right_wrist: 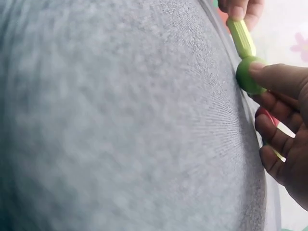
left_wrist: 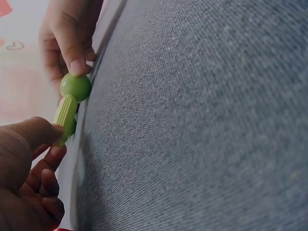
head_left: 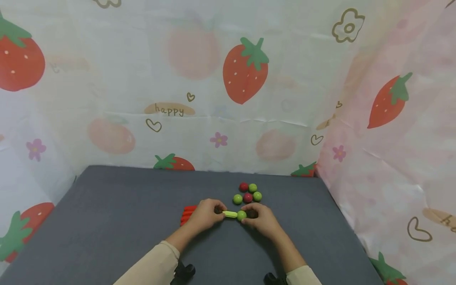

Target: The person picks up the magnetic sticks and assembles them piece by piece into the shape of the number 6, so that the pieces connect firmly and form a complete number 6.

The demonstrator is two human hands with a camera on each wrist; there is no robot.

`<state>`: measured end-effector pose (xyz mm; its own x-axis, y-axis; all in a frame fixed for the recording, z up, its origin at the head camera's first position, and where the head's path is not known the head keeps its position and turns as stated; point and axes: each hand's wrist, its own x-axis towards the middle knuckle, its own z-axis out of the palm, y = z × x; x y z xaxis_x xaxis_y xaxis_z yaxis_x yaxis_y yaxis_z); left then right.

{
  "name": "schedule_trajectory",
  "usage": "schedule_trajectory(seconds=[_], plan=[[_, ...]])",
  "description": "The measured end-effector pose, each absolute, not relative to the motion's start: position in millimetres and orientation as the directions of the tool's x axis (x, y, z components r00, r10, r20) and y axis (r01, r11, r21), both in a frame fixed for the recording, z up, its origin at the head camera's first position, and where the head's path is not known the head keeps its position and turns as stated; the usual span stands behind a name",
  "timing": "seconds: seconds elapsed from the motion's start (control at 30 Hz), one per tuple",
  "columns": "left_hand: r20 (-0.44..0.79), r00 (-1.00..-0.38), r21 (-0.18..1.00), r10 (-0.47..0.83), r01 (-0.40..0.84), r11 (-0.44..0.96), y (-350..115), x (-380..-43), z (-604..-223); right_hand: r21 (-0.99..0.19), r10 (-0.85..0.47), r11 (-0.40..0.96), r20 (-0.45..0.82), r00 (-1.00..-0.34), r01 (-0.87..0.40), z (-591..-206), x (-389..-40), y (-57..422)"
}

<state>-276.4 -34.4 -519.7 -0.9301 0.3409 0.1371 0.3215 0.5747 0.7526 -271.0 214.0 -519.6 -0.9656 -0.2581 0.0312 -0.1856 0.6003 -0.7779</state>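
Between thumb and fingers, my left hand (head_left: 205, 215) pinches a ridged yellow-green stick (head_left: 230, 214) by its left end. My right hand (head_left: 264, 220) pinches a green ball (head_left: 242, 215) from its right side. Ball and stick meet end to end in line, as the ridged stick (left_wrist: 64, 117) and the green ball (left_wrist: 75, 87) show in the left wrist view. In the right wrist view the thumb presses on the ball (right_wrist: 249, 76), with the other fingers curled below it. Both hands are close over the grey table.
Several loose balls lie just beyond my hands, among them a red ball (head_left: 244, 187) and a green ball (head_left: 237, 199). Red sticks (head_left: 187, 215) lie side by side behind my left hand, partly hidden by it. A printed cloth (head_left: 213, 118) hangs behind the grey table (head_left: 117, 221).
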Motion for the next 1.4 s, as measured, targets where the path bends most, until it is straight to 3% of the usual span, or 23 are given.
schedule_trajectory(seconds=[0.87,1.4], plan=[[0.196,-0.912,0.714,0.36,0.385,0.585,-26.5,-268.6,-522.1,-0.666,-0.379,0.654,0.121,-0.917,-0.358,-520.0,-273.7,216.6],[0.192,-0.915,0.701,0.355,0.381,0.604,-15.8,-266.2,-522.6,-0.7,-0.385,0.632,0.088,-0.919,-0.333,-519.1,-274.2,214.9]])
